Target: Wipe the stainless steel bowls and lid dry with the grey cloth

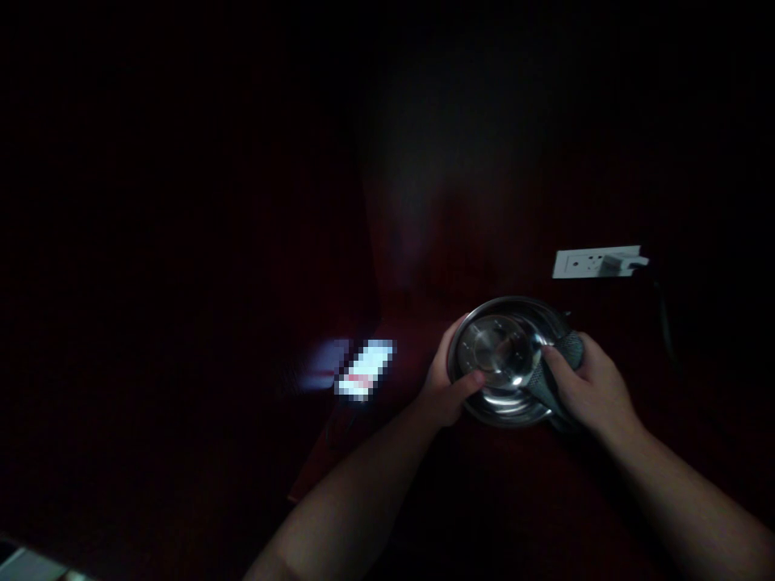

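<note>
Bowl (497,349) is super glossy metal, cloth (567,350) at its 3 o'clock looks matt and nubbly, socket plate (572,264) toward 2 o'clock smooth plastic.

Shiny s/s bowl (502,332), mouth twd viewer; gry-grn cloth (541,386) bunched over R rim.

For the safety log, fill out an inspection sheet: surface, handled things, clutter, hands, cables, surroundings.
Surface: dark reddish surface, detail mostly lost in shadow.
Handled things: shiny metal bowl; grey-green cloth against its right side.
Clutter: lit phone-like screen left of the bowl, display pixelated.
Hands: left hand grips the bowl's left side, thumb inside the rim; right hand holds the cloth.
Cables: thin cable below the white plug in the outlet panel.
Surroundings: very dim; pale object at lower left, unidentifiable.
</note>
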Demonstrator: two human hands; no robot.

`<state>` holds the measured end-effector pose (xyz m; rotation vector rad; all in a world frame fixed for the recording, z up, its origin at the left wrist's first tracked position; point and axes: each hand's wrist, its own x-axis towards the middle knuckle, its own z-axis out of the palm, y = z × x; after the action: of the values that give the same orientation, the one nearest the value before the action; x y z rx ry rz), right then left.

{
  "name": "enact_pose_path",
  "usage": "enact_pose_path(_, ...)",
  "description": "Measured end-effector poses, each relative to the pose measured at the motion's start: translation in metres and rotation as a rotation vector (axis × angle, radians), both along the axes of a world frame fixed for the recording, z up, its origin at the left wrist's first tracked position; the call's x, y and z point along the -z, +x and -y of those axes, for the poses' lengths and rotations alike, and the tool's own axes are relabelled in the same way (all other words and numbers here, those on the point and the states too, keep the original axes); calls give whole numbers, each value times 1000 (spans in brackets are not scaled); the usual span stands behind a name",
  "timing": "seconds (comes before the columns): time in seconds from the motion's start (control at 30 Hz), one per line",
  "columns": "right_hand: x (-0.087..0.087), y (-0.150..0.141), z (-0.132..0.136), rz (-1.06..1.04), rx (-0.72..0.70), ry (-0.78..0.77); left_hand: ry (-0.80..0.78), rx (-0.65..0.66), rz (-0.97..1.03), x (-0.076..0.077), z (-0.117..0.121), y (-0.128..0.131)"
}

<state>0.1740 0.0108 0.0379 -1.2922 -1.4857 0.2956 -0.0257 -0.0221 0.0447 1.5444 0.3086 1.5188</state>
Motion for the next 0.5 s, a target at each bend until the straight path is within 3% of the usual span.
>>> enact_pose_path(0.5,-7,6,3,116,16,-12,-148,94,-78,3,-6,-5)
